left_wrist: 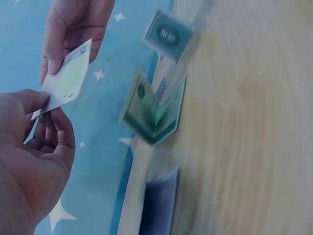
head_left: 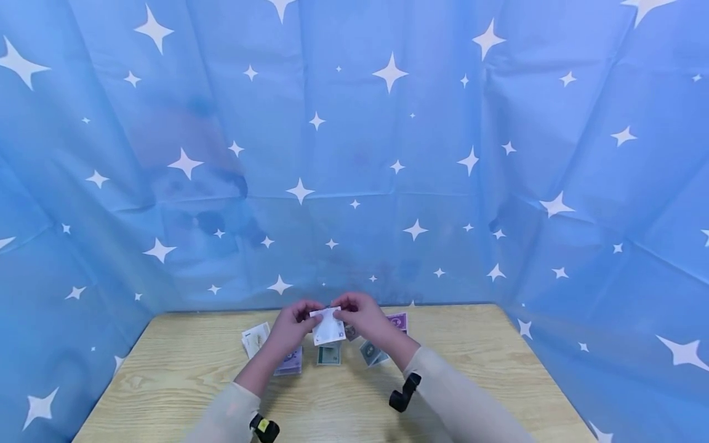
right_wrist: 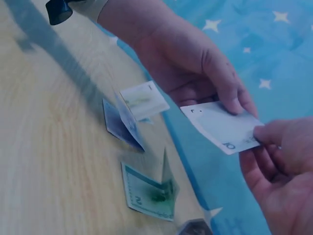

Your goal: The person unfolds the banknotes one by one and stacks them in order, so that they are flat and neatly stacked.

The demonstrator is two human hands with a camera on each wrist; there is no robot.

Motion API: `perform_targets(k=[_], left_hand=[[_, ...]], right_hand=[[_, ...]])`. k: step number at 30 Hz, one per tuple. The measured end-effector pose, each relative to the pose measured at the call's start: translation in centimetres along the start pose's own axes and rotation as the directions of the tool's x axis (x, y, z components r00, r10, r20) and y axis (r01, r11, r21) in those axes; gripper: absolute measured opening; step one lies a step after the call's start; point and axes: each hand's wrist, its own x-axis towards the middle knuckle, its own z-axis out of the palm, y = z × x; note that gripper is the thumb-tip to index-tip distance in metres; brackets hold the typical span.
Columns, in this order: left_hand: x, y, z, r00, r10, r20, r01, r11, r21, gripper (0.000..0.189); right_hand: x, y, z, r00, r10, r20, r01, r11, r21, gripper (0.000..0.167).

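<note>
Between my two hands is a small pale banknote (head_left: pixel 328 329), raised above the table. My left hand (head_left: pixel 292 327) pinches one side of it with the thumb on top. On the other side my right hand (head_left: pixel 362 315) pinches it in the same way. In the right wrist view the note (right_wrist: pixel 220 125) shows printed figures near its corners. Just below, on the table, stands a green banknote (left_wrist: pixel 154 112) folded into a V. A purple folded banknote (head_left: pixel 289 363) lies beneath my left wrist.
On the wooden table (head_left: pixel 471 381), a pale banknote (head_left: pixel 256 338) lies at the left. To the right are a grey-green note (head_left: pixel 370 352) and a purple-pink note (head_left: pixel 399 321). A blue curtain (head_left: pixel 354 154) with white stars hangs behind the table's far edge.
</note>
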Motion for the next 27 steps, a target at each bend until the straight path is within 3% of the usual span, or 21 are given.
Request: perform_targets(k=[11, 16, 21, 27], left_hand=[[-2.8, 0.4, 1.7, 0.998, 0.055, 0.024, -0.054, 0.998, -0.029, 0.017], [-2.9, 0.9, 2.0, 0.999, 0.039, -0.011, -0.039, 0.996, -0.081, 0.018], [-2.5, 1.4, 2.0, 0.999, 0.022, -0.047, -0.028, 0.993, -0.114, 0.018], [-2.5, 1.0, 2.1, 0.999, 0.010, -0.032, -0.015, 0.989, -0.150, 0.022]], right_hand=[[-4.0, 0.5, 0.3, 0.999, 0.021, -0.046, -0.016, 0.995, 0.101, 0.020], [-5.2, 0.8, 0.9, 0.994, 0.045, -0.100, -0.025, 0.981, 0.191, 0.029], [-6.1, 1.0, 1.6, 0.992, 0.050, -0.114, -0.014, 0.956, 0.295, 0.028], [-6.5, 1.0, 1.8, 0.988, 0.040, -0.152, 0.007, 0.956, 0.294, 0.019]])
